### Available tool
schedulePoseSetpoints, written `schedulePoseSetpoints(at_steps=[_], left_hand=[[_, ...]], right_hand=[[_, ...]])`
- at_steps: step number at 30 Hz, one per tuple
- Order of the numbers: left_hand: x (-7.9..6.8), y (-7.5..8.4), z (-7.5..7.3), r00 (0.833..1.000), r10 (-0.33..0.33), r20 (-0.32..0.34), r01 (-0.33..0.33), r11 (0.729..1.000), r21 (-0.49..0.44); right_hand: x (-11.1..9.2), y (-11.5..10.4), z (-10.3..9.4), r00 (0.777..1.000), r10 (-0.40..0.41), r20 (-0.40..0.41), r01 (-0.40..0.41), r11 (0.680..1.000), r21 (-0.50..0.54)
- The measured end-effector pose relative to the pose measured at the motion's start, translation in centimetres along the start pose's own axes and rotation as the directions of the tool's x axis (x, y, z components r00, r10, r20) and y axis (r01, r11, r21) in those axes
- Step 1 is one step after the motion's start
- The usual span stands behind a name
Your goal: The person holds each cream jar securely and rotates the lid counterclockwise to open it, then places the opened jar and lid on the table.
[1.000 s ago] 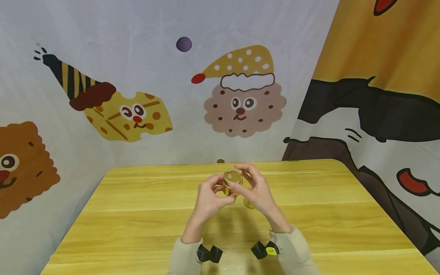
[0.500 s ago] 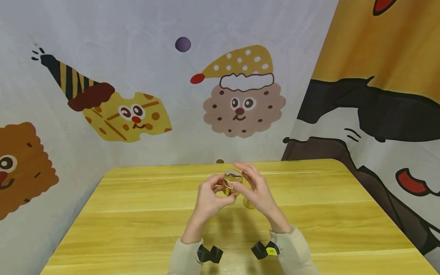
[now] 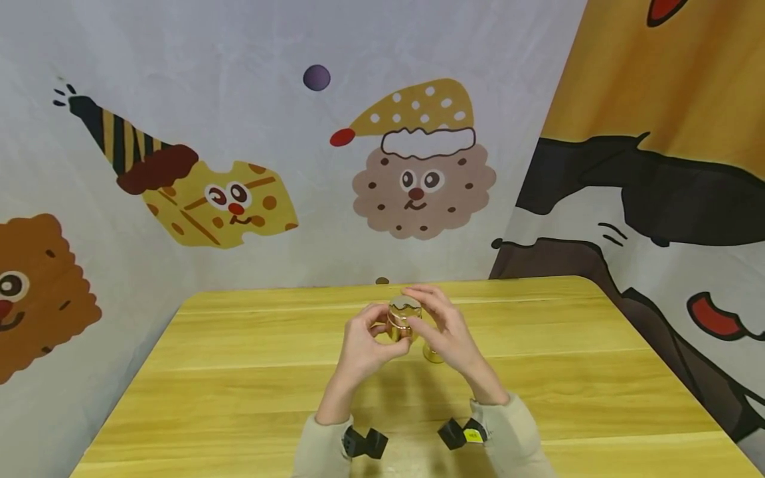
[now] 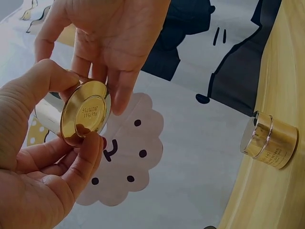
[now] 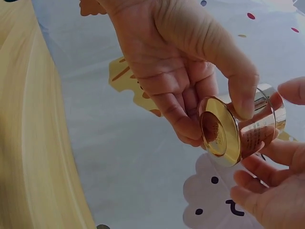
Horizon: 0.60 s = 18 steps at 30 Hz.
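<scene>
Above the table [image 3: 239,378], well inside its side edges, the left hand [image 3: 363,338] grips a gold jar [image 3: 404,311], base stamped with a two-line code, the right hand [image 3: 447,328] grasping its top.

a small gold jar [image 3: 399,318] — mirror-bright, cylindrical, a thin ring parting lid [image 3: 404,303] from body — is held upright and raised clear of the table [image 3: 239,372]. the left hand [image 3: 363,338], at eight o'clock from it in the head view, grips the lower part; the right hand [image 3: 445,330], between three and four o'clock, has thumb and fingertips about the lid. its underside [image 4: 90,112] shows a stamped code inside a circle. a matching second jar [image 4: 271,143] stands upright between four and five o'clock, partly hidden.
</scene>
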<state>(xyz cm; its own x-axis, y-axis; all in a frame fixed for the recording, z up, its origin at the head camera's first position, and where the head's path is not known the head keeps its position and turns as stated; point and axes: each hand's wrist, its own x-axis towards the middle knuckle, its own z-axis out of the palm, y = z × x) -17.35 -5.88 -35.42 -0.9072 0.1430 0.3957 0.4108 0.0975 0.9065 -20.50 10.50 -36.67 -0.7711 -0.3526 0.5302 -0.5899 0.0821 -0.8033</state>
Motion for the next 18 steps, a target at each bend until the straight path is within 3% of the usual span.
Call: schedulePoseSetpoints(at_steps=[6, 9, 18], left_hand=[[-0.03, 0.07, 0.09, 1.000, -0.005, -0.018, 0.005, 1.000, -0.002], [-0.05, 0.04, 0.12, 1.000, -0.002, -0.015, 0.002, 1.000, -0.005], [-0.07, -0.84, 0.19, 1.000, 0.024, -0.008, -0.024, 0.999, -0.024]], right_hand=[[0.12, -0.23, 0.30, 0.994, 0.077, -0.075, -0.077, 0.997, -0.004], [0.18, -0.25, 0.37, 0.992, 0.077, -0.099, -0.078, 0.997, -0.013], [-0.05, -0.06, 0.07, 1.000, -0.015, 0.002, 0.015, 1.000, -0.008]])
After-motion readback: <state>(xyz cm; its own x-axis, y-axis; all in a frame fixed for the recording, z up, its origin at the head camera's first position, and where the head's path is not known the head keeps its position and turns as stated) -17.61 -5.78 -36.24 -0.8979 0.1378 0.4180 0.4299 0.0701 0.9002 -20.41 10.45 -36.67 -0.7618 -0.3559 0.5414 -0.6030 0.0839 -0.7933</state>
